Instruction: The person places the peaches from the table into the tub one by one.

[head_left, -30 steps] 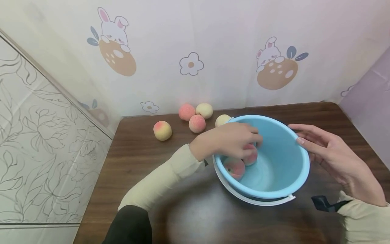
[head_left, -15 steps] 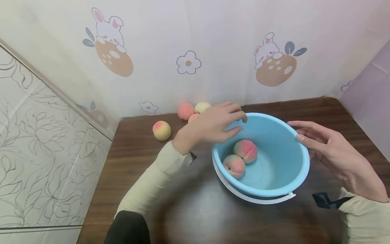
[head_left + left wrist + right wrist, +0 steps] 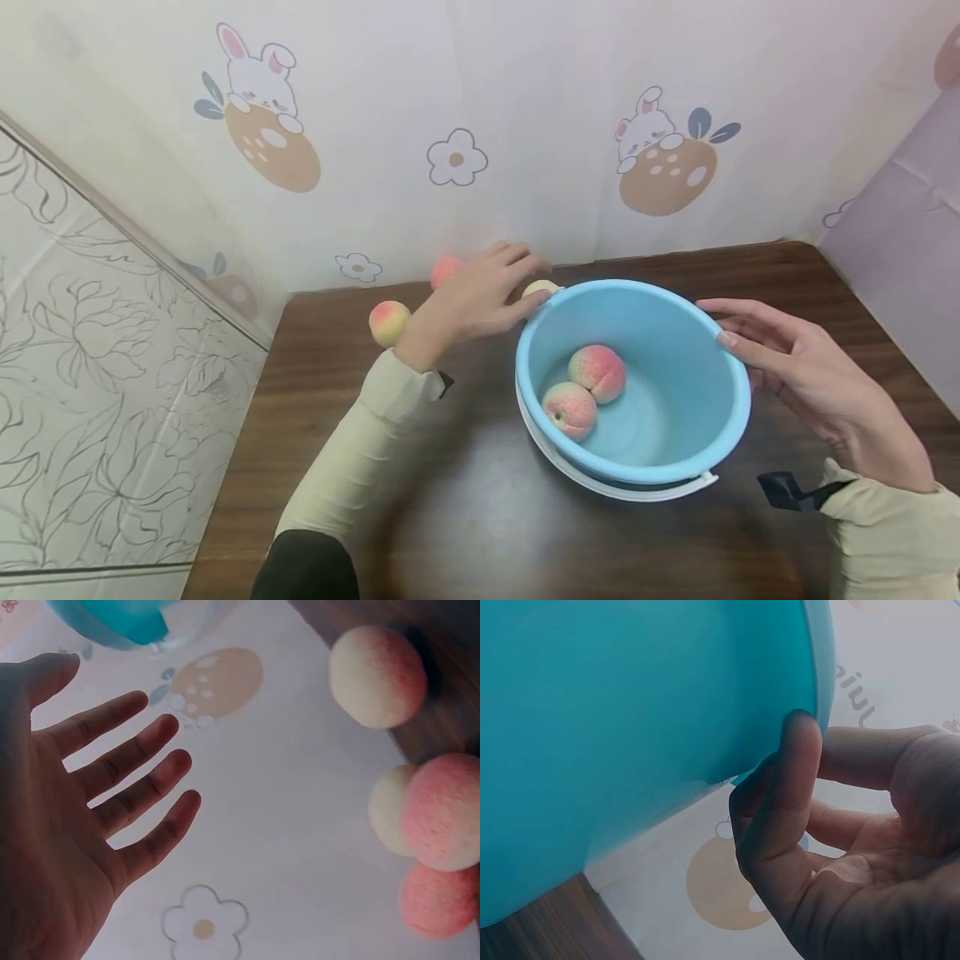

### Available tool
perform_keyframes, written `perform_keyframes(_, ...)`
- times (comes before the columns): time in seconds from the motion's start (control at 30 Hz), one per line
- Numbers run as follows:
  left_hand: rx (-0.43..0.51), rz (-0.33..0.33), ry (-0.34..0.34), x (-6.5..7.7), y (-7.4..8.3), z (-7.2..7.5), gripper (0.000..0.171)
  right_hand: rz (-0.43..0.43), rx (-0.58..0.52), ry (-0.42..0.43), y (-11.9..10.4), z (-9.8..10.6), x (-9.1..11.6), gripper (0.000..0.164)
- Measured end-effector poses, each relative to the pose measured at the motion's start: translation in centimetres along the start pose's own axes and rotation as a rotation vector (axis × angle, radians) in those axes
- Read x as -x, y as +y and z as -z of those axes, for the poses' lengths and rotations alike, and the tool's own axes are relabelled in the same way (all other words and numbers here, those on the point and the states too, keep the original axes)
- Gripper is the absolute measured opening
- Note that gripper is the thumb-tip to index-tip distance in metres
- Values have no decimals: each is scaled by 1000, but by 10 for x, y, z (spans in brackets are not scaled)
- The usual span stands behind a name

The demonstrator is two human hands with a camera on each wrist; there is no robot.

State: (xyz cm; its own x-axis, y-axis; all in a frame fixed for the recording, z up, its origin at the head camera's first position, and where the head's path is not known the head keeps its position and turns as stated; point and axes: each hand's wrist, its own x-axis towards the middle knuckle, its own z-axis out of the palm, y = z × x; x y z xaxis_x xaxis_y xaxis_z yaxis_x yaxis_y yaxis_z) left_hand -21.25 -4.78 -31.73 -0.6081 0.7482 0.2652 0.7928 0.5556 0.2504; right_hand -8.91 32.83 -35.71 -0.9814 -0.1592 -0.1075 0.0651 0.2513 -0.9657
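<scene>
Counting two round, matte pink-and-cream peaches (image 3: 597, 373) in: they're inside the round light-blue plastic bucket (image 3: 678, 392), rim pinched by right hand's (image 3: 817, 371) fingers. We'd say at least four outside peaches (image 3: 377, 676) remain, near left hand's (image 3: 476, 296) loose, empty fingers.

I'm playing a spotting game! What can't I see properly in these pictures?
Head view: part of the coral peach, behind the left hand.
Head view: the pale peach's lower side, behind the same hand.
Left wrist view: the rest of the blue bucket, cut off by the top edge.
Right wrist view: the two peaches inside the blue bucket, hidden by its side.
</scene>
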Motion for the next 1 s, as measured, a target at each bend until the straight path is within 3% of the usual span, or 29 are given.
perform_keyframes(0.4,-166,75,26,13,-24,-17,31,-19,35,-4,0,-2,1,51)
perform_keyframes(0.7,-270,194,5,16,-44,-33,36,-15,28,4,-2,-1,0,52)
perform_keyframes(1.0,-259,236,-38,15,-64,-52,40,-16,34,13,-2,-1,1,52)
